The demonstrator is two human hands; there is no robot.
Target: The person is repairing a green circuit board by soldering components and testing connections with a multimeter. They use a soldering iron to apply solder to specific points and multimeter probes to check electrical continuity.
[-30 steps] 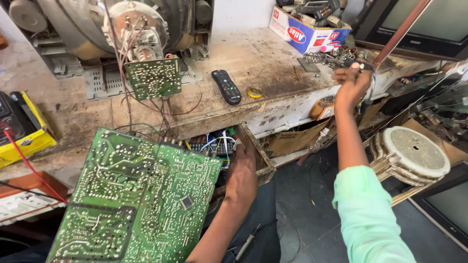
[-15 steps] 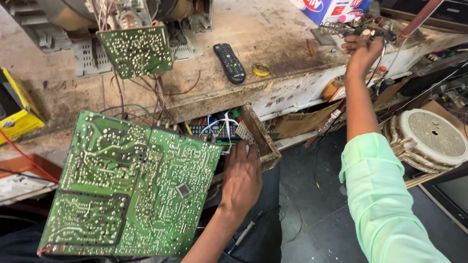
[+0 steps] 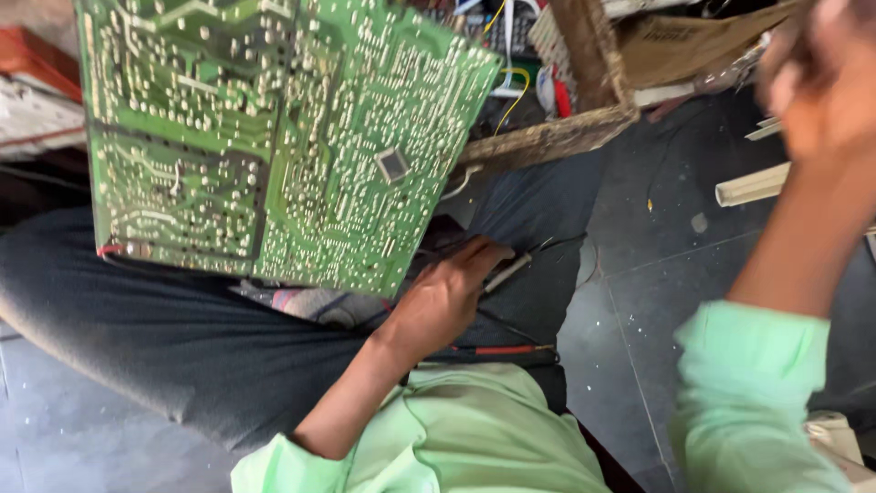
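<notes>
A large green circuit board (image 3: 274, 137), solder side up, leans over my dark-trousered lap (image 3: 182, 338). My left hand (image 3: 447, 297) lies on my lap just below the board's lower right corner. Its fingers are curled around a thin pale-tipped tool (image 3: 507, 271) that sticks out to the right. A red and black probe lead (image 3: 497, 350) lies across my lap below that hand. My right hand (image 3: 812, 87) is raised at the upper right and is blurred, so what it holds does not show. Both arms wear light green sleeves.
An open wooden drawer (image 3: 584, 82) with coloured wires and small parts juts out behind the board. A cardboard piece (image 3: 693, 41) sits at the top right. White plastic strips (image 3: 753, 183) lie on the dark tiled floor (image 3: 639, 301).
The view has tipped down from the workbench to my lap. My left hand dropped from the drawer edge onto my lap. My right hand came back from the bench toward me.
</notes>
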